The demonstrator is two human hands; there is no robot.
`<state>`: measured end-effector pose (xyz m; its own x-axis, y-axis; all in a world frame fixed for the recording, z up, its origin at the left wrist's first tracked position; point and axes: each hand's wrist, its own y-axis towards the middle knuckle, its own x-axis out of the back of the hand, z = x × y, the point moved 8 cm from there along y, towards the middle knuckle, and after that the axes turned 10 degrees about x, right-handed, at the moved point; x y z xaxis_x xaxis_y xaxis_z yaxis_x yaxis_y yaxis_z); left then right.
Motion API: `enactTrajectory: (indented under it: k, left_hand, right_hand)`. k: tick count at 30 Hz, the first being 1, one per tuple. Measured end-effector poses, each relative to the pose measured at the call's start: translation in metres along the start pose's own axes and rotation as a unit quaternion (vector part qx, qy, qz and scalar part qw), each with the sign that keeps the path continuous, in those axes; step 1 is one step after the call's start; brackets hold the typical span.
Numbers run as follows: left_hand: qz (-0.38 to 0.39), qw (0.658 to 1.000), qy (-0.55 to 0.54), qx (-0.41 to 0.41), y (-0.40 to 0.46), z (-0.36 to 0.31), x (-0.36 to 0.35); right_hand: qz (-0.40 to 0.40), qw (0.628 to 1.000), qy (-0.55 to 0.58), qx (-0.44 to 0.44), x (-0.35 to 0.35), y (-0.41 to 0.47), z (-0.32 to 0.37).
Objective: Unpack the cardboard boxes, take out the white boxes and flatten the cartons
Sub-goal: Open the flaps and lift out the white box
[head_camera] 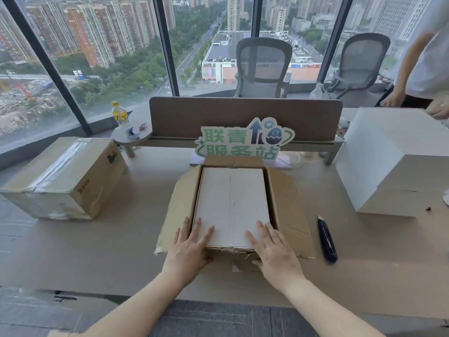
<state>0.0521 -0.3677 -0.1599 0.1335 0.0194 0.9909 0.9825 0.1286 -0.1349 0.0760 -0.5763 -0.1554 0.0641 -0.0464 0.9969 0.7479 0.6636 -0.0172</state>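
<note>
An opened brown carton (289, 198) stands in the middle of the desk with its flaps spread outward. Inside it sits a white box (230, 203), its top level with the carton's rim. My left hand (189, 246) lies flat with straight fingers on the near left corner of the white box. On the near right corner my right hand (274, 249) rests flat too, its thumb down over the carton's torn front edge. A sealed, taped carton (65, 178) stands at the left. A large white box (393, 161) stands at the right.
A dark blue utility knife (327, 239) lies right of the open carton. A green sign (245, 139) and a brown desk divider (245, 117) stand behind it. A yellow bottle (119, 113) is at the back left. Another person (425, 57) stands at the far right beside two chairs.
</note>
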Motion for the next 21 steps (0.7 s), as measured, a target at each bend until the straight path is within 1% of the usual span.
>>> enactTrajectory:
  k: [5, 10, 11, 13, 15, 16, 18, 19, 21]
  left_hand:
    - [0.017, 1.0, 0.007, -0.025, -0.014, 0.004, -0.005]
    - [0.044, 0.999, -0.019, -0.02, -0.024, 0.002, 0.001]
    - [0.045, 0.998, -0.024, -0.021, -0.022, 0.001, 0.006]
    - [0.024, 0.998, -0.055, -0.015, -0.012, -0.002, 0.025]
    - [0.018, 0.991, -0.133, 0.028, 0.005, -0.004, 0.043]
    - [0.027, 0.982, -0.18, 0.057, 0.014, -0.005, 0.048]
    - [0.048, 0.964, -0.236, 0.112, 0.029, -0.008, 0.051]
    - [0.064, 0.959, -0.24, 0.138, 0.034, -0.01, 0.05]
    - [0.091, 0.95, -0.236, 0.185, 0.041, -0.013, 0.043]
  right_hand:
    - [0.0, 1.0, 0.013, -0.019, -0.005, -0.009, 0.007]
    - [0.006, 0.999, 0.018, -0.037, -0.003, -0.015, 0.013]
    - [0.01, 0.998, 0.039, -0.043, 0.004, -0.011, 0.012]
    - [-0.015, 0.994, 0.089, -0.062, 0.026, 0.002, 0.006]
    - [-0.053, 0.986, 0.123, -0.098, 0.046, 0.018, -0.007]
    - [-0.053, 0.981, 0.146, -0.12, 0.05, 0.026, -0.013]
    - [-0.02, 0.969, 0.188, -0.158, 0.05, 0.039, -0.022]
    - [-0.002, 0.966, 0.193, -0.17, 0.048, 0.045, -0.024]
    - [0.038, 0.968, 0.167, -0.184, 0.043, 0.052, -0.026]
